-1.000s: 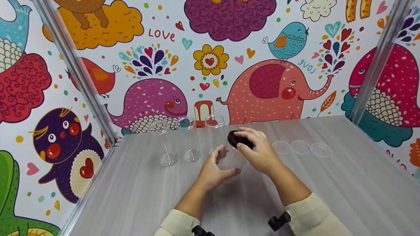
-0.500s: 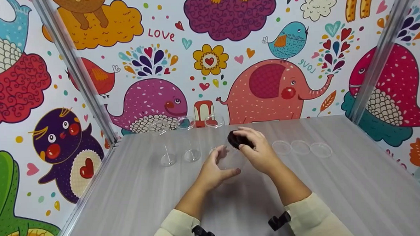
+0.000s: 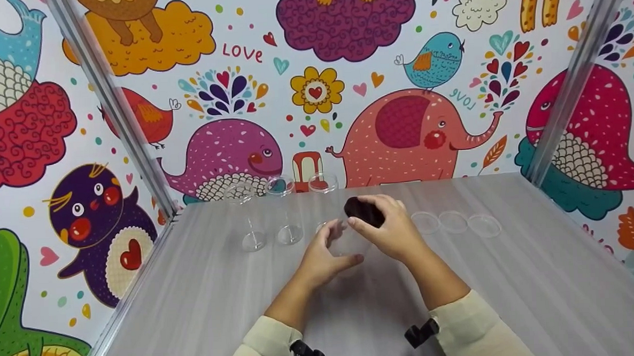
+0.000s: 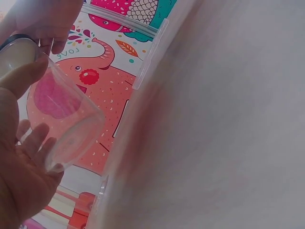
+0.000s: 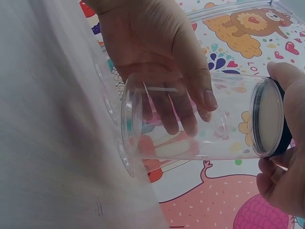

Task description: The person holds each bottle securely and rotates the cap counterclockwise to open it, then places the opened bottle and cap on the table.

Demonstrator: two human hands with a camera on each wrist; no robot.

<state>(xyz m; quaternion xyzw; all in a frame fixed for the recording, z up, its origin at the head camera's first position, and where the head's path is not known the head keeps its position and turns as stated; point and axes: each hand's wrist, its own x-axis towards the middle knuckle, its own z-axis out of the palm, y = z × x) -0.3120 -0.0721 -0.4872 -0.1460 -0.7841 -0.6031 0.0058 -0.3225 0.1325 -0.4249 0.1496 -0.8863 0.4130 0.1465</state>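
A clear plastic jar (image 5: pixel 224 143) stands upright between my hands, with a black screw lid (image 3: pixel 362 212) over its mouth. The lid's pale inner face shows through the wall in the right wrist view. My left hand (image 3: pixel 320 261) curls its thumb and fingers round the jar's side. From the right, my right hand (image 3: pixel 397 230) grips the lid by its edge, thumb on the near side and fingers over the far side. In the left wrist view the jar's lower part (image 4: pixel 83 114) is see-through and nothing shows inside it.
Behind and left of my hands stand three clear open cylinders, the left (image 3: pixel 249 218), the middle (image 3: pixel 287 214) and the right (image 3: pixel 324 185), partly hidden. Three clear discs lie right, the farthest being this disc (image 3: pixel 485 226). Printed walls (image 3: pixel 311 44) and metal posts (image 3: pixel 580 75) enclose the grey table (image 3: pixel 205 311).
My right thumb and fingers have shifted round the lid, and more of its dark top shows now. My left hand and the jar have stayed in place.
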